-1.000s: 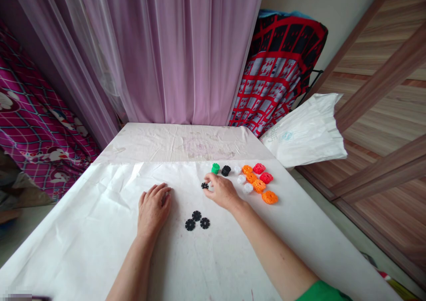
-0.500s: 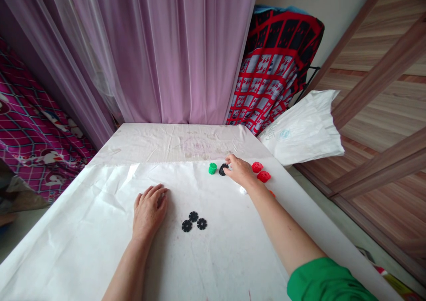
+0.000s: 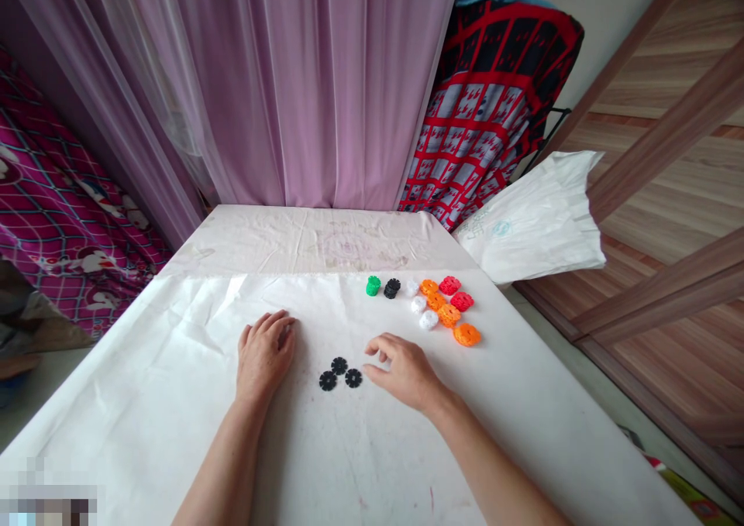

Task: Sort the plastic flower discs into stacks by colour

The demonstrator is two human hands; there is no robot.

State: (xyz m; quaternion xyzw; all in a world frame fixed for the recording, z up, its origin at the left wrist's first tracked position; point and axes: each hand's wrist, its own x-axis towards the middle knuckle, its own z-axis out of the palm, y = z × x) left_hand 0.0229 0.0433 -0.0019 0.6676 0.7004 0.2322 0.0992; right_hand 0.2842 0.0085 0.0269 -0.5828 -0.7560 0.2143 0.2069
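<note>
Three black notched plastic discs (image 3: pixel 339 366) lie flat and close together on the white-covered table (image 3: pixel 191 433). Just right of them hovers my right hand (image 3: pixel 401 369), its thumb and fingers apart and nothing between them. To the left of the discs, my left hand (image 3: pixel 266 355) rests on the cloth with its fingers stretched out, holding nothing. Farther back stand a green disc stack (image 3: pixel 373 286) and a black disc stack (image 3: pixel 391 288). Right of these are several white stacks (image 3: pixel 428 321), orange stacks (image 3: pixel 449 314) and red stacks (image 3: pixel 462 301).
A white bag (image 3: pixel 535 216) hangs by the table's right far edge. Purple curtains (image 3: pixel 314 84) fall behind the table. A red-and-black patterned cloth (image 3: pixel 494 100) covers something at the back right, and a wooden wardrobe (image 3: pixel 668 170) stands at the right.
My right hand has left the black stack and come back toward me, beside the three black discs. The white and orange stacks it hid now show. My left hand stays in place.
</note>
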